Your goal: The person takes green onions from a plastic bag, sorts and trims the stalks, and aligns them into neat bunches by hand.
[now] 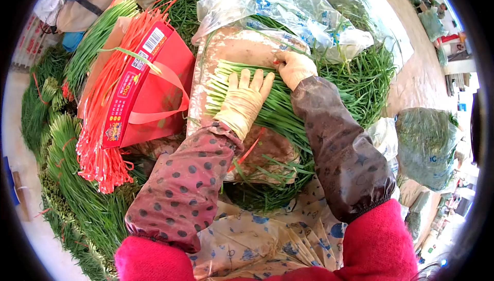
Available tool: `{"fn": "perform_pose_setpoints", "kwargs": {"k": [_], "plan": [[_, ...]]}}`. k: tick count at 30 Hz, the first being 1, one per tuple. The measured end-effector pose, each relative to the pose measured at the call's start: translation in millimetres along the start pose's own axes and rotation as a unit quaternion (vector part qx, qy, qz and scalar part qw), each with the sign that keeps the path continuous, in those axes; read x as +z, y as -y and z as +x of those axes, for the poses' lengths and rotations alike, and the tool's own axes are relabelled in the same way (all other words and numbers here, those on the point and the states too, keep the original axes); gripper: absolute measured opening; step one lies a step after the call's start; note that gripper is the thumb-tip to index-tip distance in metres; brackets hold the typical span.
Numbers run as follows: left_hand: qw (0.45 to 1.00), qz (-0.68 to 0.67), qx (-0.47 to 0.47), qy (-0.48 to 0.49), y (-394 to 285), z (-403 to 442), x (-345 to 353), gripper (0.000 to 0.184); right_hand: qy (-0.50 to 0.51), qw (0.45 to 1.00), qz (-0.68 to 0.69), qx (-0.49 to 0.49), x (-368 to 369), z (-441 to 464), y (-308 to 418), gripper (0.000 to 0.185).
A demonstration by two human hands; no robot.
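A bunch of garlic chives [280, 107] lies across a worn, dirt-marked board [231, 49], its pale stem ends to the left and green leaves to the right. My left hand [243, 98], in a cream glove, rests on the stems with fingers stretched and slightly apart. At the bunch's upper edge, my right hand [296, 67], also gloved, is closed in a pinch. A small red bit of tie [278, 62] shows at its fingertips; the rest is hidden. Below the bunch, another red strip [248, 151] lies on the board.
Left of the board stands a red bag [159, 88] with many red ties [110, 127] draped along it. Tied chive bunches [77, 162] are piled at far left. Clear plastic bags [288, 8] and loose chives [368, 85] lie behind and right. A filled bag [427, 147] sits farther right.
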State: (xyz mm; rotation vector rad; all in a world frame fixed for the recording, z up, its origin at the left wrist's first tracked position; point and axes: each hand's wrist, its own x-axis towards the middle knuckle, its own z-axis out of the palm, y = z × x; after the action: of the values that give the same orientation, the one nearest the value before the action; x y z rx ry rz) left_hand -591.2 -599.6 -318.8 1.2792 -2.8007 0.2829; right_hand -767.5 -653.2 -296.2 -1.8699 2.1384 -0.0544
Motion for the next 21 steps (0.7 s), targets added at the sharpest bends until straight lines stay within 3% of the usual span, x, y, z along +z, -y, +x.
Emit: {"fn": "perform_pose_setpoints", "kwargs": {"k": [2, 7, 11, 13, 16, 17, 18, 19, 21], "plan": [[1.0, 0.004, 0.001, -0.017, -1, -1, 2, 0.056, 0.008, 0.996, 0.072, -0.049, 5, 5, -5, 0.03], [1.0, 0.01, -0.003, -0.024, -5, -4, -3, 0.055, 0.124, 0.991, 0.006, -0.052, -10, 38, 16, 0.029], [0.999, 0.042, -0.027, -0.021, -9, -3, 0, 0.047, 0.069, 0.996, 0.058, -0.018, -5, 21, 56, 0.026], [0.997, 0.028, -0.06, -0.031, -11, -2, 4, 0.046, 0.087, 0.991, 0.104, -0.004, -13, 7, 60, 0.027], [0.993, 0.005, -0.06, -0.102, -9, -3, 15, 0.041, -0.029, 0.975, 0.209, 0.067, -3, -29, 52, 0.027], [0.989, -0.012, -0.054, -0.135, -10, -5, 18, 0.04, -0.024, 0.974, 0.212, 0.077, 3, -34, 48, 0.027], [0.992, -0.002, -0.032, -0.126, -8, -8, 12, 0.038, -0.063, 0.959, 0.267, 0.068, 11, -37, 44, 0.028], [0.996, -0.029, -0.016, -0.082, -4, -10, 4, 0.048, -0.103, 0.939, 0.321, 0.061, 21, -40, 40, 0.028], [0.997, -0.045, 0.016, 0.06, 1, -12, -22, 0.064, -0.133, 0.932, 0.337, 0.033, 27, -36, 35, 0.026]]}}
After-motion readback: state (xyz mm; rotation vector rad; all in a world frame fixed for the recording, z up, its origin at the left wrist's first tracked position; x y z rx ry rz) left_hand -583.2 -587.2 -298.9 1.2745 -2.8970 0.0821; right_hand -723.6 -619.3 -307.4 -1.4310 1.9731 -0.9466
